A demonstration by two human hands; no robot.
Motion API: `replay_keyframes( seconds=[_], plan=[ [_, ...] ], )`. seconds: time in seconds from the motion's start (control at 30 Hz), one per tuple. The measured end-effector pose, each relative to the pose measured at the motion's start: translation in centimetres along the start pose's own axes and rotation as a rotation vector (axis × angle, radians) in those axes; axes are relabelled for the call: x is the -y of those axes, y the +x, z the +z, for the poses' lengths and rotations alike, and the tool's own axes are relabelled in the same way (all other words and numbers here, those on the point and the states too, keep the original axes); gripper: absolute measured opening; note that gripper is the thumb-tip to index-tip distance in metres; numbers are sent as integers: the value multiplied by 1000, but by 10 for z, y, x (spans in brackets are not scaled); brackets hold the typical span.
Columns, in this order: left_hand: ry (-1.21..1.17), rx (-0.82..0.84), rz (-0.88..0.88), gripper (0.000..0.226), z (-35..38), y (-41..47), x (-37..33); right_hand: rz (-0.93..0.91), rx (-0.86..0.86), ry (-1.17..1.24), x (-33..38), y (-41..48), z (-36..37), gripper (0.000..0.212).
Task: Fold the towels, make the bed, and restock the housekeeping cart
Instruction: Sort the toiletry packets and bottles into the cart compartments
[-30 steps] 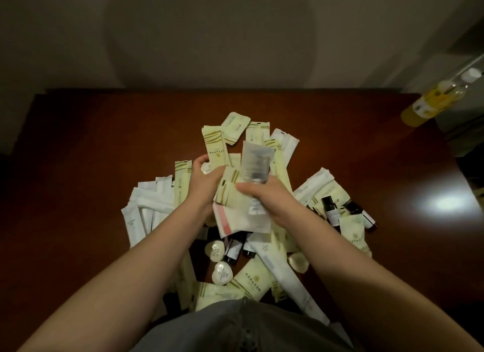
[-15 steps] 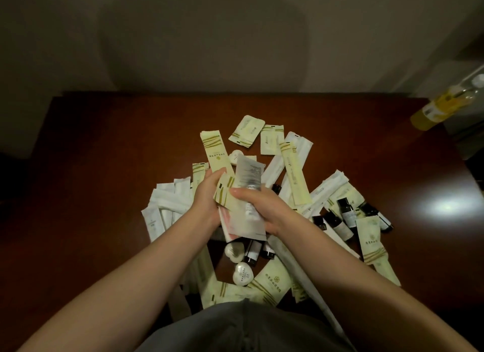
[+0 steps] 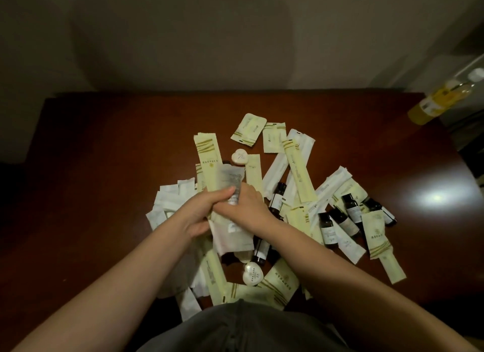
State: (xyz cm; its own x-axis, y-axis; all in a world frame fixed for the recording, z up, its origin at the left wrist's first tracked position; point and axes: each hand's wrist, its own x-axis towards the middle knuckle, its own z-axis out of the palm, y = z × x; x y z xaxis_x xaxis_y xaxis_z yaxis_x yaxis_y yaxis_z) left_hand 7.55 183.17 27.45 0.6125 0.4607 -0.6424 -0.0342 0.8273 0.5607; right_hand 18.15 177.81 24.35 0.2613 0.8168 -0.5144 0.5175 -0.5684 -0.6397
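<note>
Near the table's (image 3: 117, 168) far right corner, a yellow bottle (image 3: 436, 101) of yellow liquid. Amid the heap, small dark bottles (image 3: 351, 212), capped, contents unreadable. All round, loose sachets (image 3: 298, 168) and a heart-shaped soap (image 3: 238, 157). Over the heap's middle, clasped by left hand (image 3: 195, 215) and right hand (image 3: 246, 210), fingers curled round it: bundle of packets (image 3: 231, 176), long axis pointing away, leaning slightly left.
</note>
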Motion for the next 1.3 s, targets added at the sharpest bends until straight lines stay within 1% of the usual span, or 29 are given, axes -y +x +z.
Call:
replay_keyframes(
  seconds=[0.07,0.13,0.17,0.2,0.23,0.27,0.3,0.33,0.4,0.43,0.53,0.57,0.63,0.7,0.73,0.8,0.83,0.87,0.93,1.03,1.1,1.17,1.23,1.3],
  plan=[
    [3,-28,7,32,-5,1,9,5,0,-57,4,-13,-5,79],
    [39,-58,24,33,-8,2,17,11,71,37,2,-20,-8,75],
    [47,-62,27,33,-10,2,19,12,80,132,1,-23,-9,77],
    [40,-61,24,30,-12,2,21,21,28,248,0,-25,-7,80],
    [20,-61,20,26,-13,1,22,52,-77,370,-3,-28,-6,79],
    [-4,-64,18,22,-15,1,23,95,-205,423,-7,-31,-6,72],
    [-25,-67,25,20,-18,0,23,123,-337,391,-13,-36,-6,63],
    [-42,-64,32,21,-21,-1,22,159,-432,267,-21,-43,-7,57],
    [-63,-38,35,33,-30,-2,22,202,-501,11,-38,-54,-7,56],
    [-68,-20,36,43,-34,-3,21,212,-501,-68,-45,-56,-4,57],
    [-102,27,13,88,-46,-4,21,220,-422,-280,-54,-56,7,66],
    [-114,43,8,94,-50,-4,23,211,-395,-335,-56,-56,13,70],
    [-135,57,2,94,-54,-6,25,195,-385,-397,-59,-58,25,71],
    [-129,52,4,90,-52,-11,26,198,-392,-416,-63,-59,34,68],
    [-123,37,6,84,-52,-12,27,201,-397,-409,-65,-59,36,66],
    [-122,-19,18,53,-52,-14,28,164,-430,-389,-68,-60,39,63],
    [-122,-59,24,43,-52,-14,29,129,-460,-371,-70,-60,40,62],
    [-127,-93,32,40,-54,-13,29,98,-490,-351,-71,-60,41,61],
    [-128,-126,47,42,-58,-13,28,73,-514,-329,-74,-60,44,62],
    [-107,-157,55,42,-63,-12,25,67,-457,-319,-77,-62,44,73],
    [-111,-167,63,47,-63,-11,23,60,-432,-365,-79,-67,45,79],
    [-120,-167,69,54,-64,-11,22,50,-441,-424,-80,-71,46,76],
    [-114,-176,77,59,-63,-13,21,41,-455,-461,-82,-71,44,68],
    [-106,-180,79,68,-62,-14,23,53,-420,-475,-84,-66,40,63]
  ],
)
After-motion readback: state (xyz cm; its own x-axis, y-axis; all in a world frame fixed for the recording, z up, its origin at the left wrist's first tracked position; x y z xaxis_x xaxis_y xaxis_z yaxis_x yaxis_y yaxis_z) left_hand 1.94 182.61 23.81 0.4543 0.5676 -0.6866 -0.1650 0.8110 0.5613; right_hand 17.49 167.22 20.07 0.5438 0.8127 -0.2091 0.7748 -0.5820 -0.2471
